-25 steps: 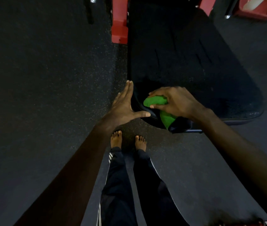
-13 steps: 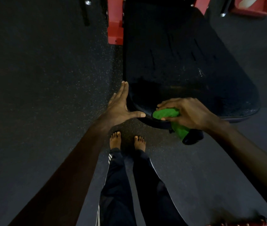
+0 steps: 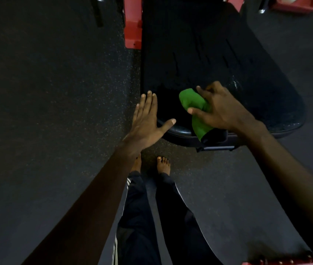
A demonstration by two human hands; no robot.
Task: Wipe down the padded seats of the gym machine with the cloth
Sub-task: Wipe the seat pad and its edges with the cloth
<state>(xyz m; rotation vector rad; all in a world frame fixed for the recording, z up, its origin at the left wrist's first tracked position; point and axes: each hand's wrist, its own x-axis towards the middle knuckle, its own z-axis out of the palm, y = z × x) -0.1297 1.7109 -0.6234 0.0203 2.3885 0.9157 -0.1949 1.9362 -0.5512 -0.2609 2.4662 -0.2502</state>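
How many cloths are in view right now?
1. The green cloth is on the near end of the black padded seat, gripped by the right hand. The left hand holds none. Others may lie out of frame.

**One head-worn camera, looking steeply down**

The single wide-angle view looks from the person's head, forward and down onto the padded seat (image 3: 209, 54), near enough that both forearms (image 3: 94, 188) reach its near end. The seat runs away toward the top edge; speckled floor (image 3: 46, 92) lies left of it, bare feet (image 3: 163, 165) just below its near end
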